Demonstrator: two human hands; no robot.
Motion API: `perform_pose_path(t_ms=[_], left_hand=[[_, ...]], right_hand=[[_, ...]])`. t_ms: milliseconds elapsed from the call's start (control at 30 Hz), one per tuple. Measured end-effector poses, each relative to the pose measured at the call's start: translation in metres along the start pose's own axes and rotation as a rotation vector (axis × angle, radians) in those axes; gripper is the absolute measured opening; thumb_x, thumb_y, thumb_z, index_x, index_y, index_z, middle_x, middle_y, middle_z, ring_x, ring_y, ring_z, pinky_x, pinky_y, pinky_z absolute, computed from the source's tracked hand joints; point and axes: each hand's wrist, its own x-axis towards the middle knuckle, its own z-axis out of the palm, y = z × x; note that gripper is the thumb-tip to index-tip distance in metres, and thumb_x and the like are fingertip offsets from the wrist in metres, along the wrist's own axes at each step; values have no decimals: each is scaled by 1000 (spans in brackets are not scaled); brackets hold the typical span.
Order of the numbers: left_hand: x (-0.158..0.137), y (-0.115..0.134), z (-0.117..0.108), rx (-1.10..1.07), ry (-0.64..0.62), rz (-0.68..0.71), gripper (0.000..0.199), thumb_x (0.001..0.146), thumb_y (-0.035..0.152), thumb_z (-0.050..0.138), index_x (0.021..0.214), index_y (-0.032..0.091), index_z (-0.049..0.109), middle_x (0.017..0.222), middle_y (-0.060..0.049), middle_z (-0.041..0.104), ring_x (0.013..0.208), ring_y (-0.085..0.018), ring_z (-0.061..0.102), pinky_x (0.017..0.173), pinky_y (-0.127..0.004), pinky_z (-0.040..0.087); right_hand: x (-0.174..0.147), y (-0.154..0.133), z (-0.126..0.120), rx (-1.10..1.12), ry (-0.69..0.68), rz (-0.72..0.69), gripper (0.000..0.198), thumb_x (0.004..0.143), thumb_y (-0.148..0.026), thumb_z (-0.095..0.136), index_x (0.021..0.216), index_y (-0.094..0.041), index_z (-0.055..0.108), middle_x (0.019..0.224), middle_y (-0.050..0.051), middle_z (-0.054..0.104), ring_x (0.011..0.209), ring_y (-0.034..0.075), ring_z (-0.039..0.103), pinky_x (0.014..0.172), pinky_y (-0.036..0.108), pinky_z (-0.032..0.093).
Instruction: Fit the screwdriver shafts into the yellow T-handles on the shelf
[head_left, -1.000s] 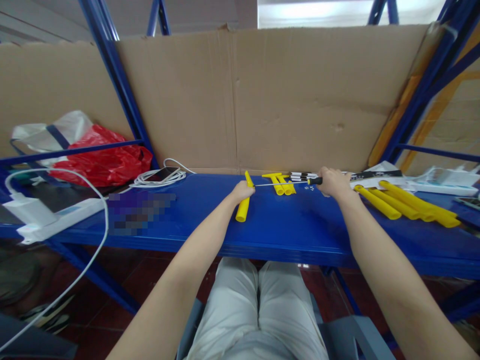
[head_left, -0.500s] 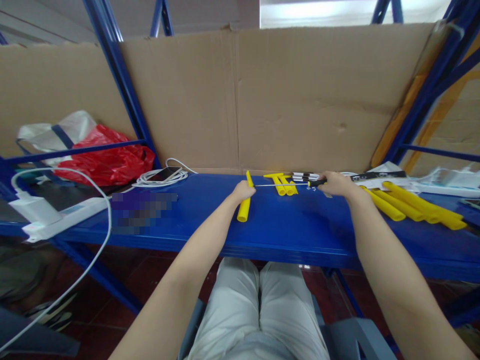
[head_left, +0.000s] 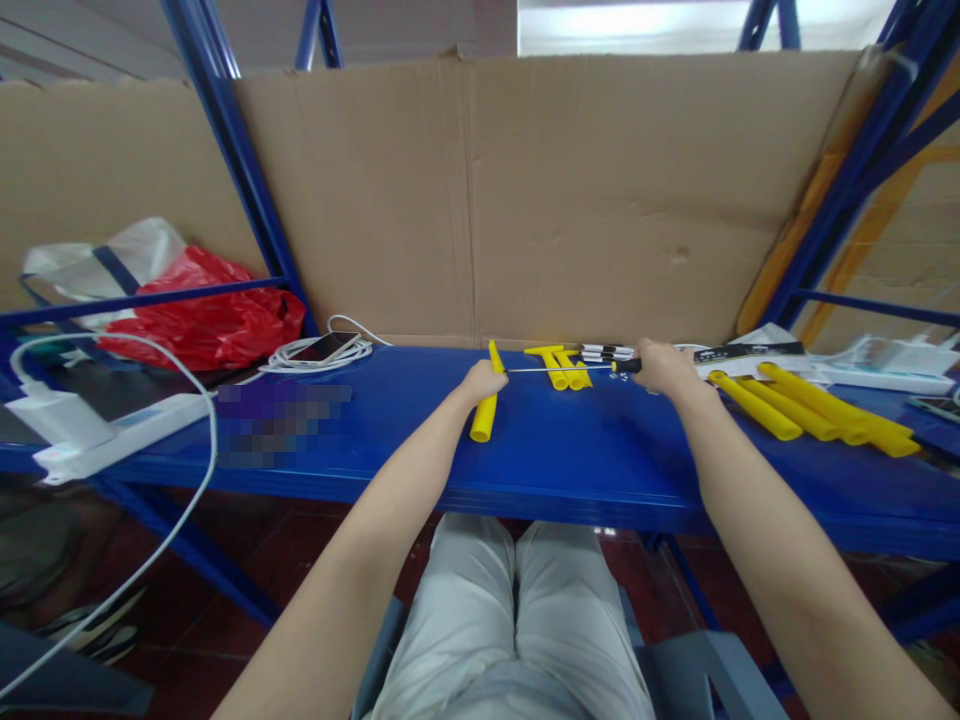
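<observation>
My left hand (head_left: 484,382) is closed around a yellow T-shaped tube piece (head_left: 484,420), whose round lower end points toward me. My right hand (head_left: 664,368) grips the black handle of a screwdriver (head_left: 559,369). Its long thin shaft runs level to the left, and the tip meets the yellow piece beside my left fingers. Exactly how the tip sits there is too small to make out. Behind the shaft lie several smaller yellow T-shaped pieces (head_left: 559,372). Tiny light bits, perhaps screws, lie on the blue tabletop near the screwdriver handle.
Several yellow tubes (head_left: 772,412) lie on the blue table (head_left: 555,450) at right, near a white power strip (head_left: 885,376). Left are a coiled white cable (head_left: 281,360), a phone (head_left: 330,346), a red plastic bag (head_left: 217,320) and another power strip (head_left: 142,430). Cardboard (head_left: 585,200) stands behind.
My right hand has shifted its grip slightly around the screwdriver handle. My left hand and the yellow piece hold nearly the same place; the whole view has drifted a little.
</observation>
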Motion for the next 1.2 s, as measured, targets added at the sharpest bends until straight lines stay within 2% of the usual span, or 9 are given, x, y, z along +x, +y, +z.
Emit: perform_pose_path(t_ms=[100, 333, 500, 633, 800, 1033, 1200], left_hand=[[3, -3, 2, -59, 3, -24, 16, 77, 2, 60, 86, 6, 72, 91, -15, 74, 78, -19, 69, 61, -23, 44], [5, -4, 4, -98, 6, -36, 18, 77, 0, 58, 88, 6, 72, 90, -14, 74, 75, -18, 67, 60, -23, 44], [2, -1, 1, -53, -5, -7, 19, 73, -1, 59, 84, 7, 72, 89, -14, 74, 80, -20, 69, 63, -23, 45], [1, -1, 1, -50, 7, 3, 21, 70, 0, 59, 84, 7, 73, 87, -13, 75, 82, -22, 69, 67, -25, 48], [1, -1, 1, -62, 1, -13, 22, 70, 0, 60, 87, 7, 73, 89, -14, 75, 82, -22, 70, 66, -24, 48], [-1, 0, 0, -43, 2, -8, 20, 74, -1, 59, 86, 7, 73, 92, -15, 75, 84, -21, 70, 65, -23, 46], [0, 0, 0, -55, 1, -13, 18, 71, -1, 61, 83, 8, 72, 88, -13, 75, 82, -21, 70, 66, -23, 47]], right_hand=[[-1, -1, -2, 13, -38, 19, 40, 84, -22, 56, 122, -15, 61, 105, 18, 73, 101, 31, 66, 90, 43, 43], [4, 8, -3, 46, -122, -75, 36, 78, -24, 59, 112, -23, 69, 102, 11, 76, 100, 29, 68, 82, 37, 47], [4, 9, -2, 54, -56, -76, 32, 75, -21, 61, 105, -24, 73, 106, 11, 75, 103, 30, 66, 82, 37, 48], [4, 6, 2, 16, 5, -54, 37, 77, -17, 58, 111, -23, 71, 105, 11, 75, 102, 29, 67, 87, 40, 47], [3, 5, 1, 6, -39, -49, 35, 78, -23, 58, 111, -24, 72, 98, 10, 76, 100, 30, 68, 87, 41, 47], [1, 3, -9, 36, -88, -64, 33, 81, -26, 57, 108, -19, 75, 106, 15, 75, 105, 33, 67, 86, 42, 48], [1, 3, -5, 9, -12, -76, 31, 79, -22, 58, 106, -20, 73, 113, 15, 72, 108, 31, 64, 85, 39, 47]])
